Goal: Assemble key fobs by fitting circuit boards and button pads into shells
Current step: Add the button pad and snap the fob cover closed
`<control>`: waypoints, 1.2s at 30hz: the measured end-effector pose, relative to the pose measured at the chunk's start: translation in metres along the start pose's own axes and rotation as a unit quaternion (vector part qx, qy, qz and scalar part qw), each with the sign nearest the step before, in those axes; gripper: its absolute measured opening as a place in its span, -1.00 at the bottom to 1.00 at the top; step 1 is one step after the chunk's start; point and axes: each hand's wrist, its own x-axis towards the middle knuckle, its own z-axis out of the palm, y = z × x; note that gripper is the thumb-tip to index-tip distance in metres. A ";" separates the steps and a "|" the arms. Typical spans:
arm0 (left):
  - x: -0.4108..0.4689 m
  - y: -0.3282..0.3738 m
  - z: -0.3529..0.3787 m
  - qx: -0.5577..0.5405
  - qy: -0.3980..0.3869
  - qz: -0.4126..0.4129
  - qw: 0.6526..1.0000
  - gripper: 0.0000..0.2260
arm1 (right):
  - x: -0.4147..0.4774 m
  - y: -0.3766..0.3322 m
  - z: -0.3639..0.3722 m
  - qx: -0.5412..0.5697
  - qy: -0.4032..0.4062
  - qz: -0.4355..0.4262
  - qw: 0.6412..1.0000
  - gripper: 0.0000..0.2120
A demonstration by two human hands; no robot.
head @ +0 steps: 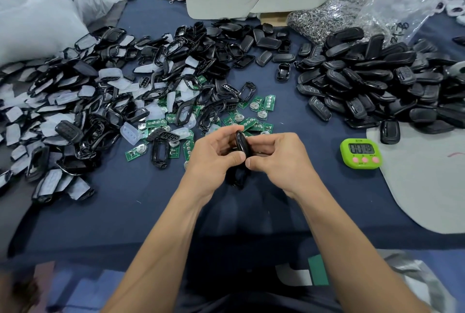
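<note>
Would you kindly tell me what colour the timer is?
The timer is bright green with three pink buttons; the head view shows it.

dark blue tablecloth (141, 217), even light

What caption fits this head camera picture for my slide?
Left hand and right hand grip a black key fob near green circuit boards.

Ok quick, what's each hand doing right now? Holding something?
The left hand holds the black key fob, fingers curled round it.
The right hand pinches the same black key fob from the other side.
</note>
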 end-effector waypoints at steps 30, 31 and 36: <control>0.008 -0.010 0.006 0.074 0.031 0.000 0.997 -0.47 | -0.005 -0.017 0.028 -0.265 0.033 -0.038 0.963 -0.52; 0.008 -0.010 0.007 0.081 0.035 0.003 0.996 -0.46 | -0.005 -0.017 0.028 -0.269 0.035 -0.038 0.962 -0.50; 0.005 -0.007 0.008 0.094 0.037 0.006 0.995 -0.43 | -0.006 -0.020 0.027 -0.255 0.033 -0.021 0.966 -0.48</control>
